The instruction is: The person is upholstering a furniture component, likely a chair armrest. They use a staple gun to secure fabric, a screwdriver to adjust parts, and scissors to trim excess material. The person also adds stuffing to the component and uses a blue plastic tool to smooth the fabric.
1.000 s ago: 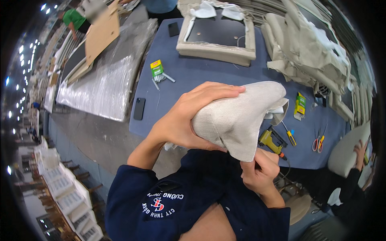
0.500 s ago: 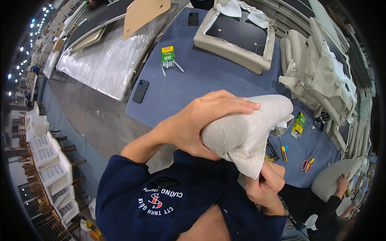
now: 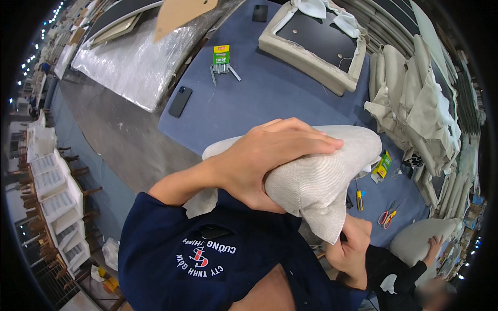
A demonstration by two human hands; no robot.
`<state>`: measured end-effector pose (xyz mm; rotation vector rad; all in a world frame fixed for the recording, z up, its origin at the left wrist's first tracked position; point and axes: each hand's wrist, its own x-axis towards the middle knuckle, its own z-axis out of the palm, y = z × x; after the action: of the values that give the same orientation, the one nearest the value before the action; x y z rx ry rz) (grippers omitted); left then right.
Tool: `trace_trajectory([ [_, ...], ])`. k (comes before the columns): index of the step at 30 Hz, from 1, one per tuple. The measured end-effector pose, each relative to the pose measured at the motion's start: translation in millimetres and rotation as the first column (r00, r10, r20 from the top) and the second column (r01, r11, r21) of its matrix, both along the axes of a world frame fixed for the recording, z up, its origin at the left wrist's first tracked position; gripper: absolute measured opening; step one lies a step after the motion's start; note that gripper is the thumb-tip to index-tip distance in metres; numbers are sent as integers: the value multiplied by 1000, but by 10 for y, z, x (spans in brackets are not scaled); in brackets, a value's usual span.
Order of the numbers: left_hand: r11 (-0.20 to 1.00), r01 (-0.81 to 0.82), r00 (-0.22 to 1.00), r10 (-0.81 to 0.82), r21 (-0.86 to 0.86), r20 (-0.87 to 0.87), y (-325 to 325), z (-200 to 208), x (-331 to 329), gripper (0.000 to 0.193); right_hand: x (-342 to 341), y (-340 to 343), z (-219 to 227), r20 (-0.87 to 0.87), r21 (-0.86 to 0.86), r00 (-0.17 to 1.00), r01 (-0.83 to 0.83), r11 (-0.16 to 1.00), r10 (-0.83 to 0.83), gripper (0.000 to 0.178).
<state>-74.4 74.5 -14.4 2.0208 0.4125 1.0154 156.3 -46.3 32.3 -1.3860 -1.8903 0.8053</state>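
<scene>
A beige fabric-covered seat cushion (image 3: 311,181) is held up on edge close to my chest, over the near side of the blue table. My left hand (image 3: 275,153) is wrapped over its upper side, thumb underneath and fingers stretched across the cloth. Below the corner, my right hand (image 3: 351,246) is closed at the loose hanging edge of the fabric. Its fingertips are partly hidden behind the cloth. The cushion's underside faces away from me and is mostly hidden.
On the blue table (image 3: 238,103) lie a phone (image 3: 180,101), a staple box (image 3: 221,55), a yellow screwdriver (image 3: 359,197), scissors (image 3: 386,217) and an upholstered frame (image 3: 306,59). Beige covers (image 3: 410,98) are piled right. A co-worker's hand (image 3: 433,249) rests on another cushion (image 3: 415,241).
The cushion has turned, so more of it shows behind my left wrist. My right hand has moved slightly down with the fabric corner. The whole view has shifted a little.
</scene>
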Motion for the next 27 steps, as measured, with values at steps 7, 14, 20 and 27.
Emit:
trace_trajectory([
  [7,999,24,1000,-24,45,-7,-31,-41,3,90,149,60,46,84,121,967,-249,961,240,19],
  [14,999,30,999,-30,27,-16,-69,-56,-83,90,122,178,-9,35,145,946,-324,935,322,15],
  [20,999,41,999,-41,9,2,-109,-72,-95,91,129,250,-30,31,147,928,-372,917,372,13],
  [27,997,80,997,-80,5,-9,-67,-61,-111,91,156,389,-252,-37,252,899,-414,874,437,8],
])
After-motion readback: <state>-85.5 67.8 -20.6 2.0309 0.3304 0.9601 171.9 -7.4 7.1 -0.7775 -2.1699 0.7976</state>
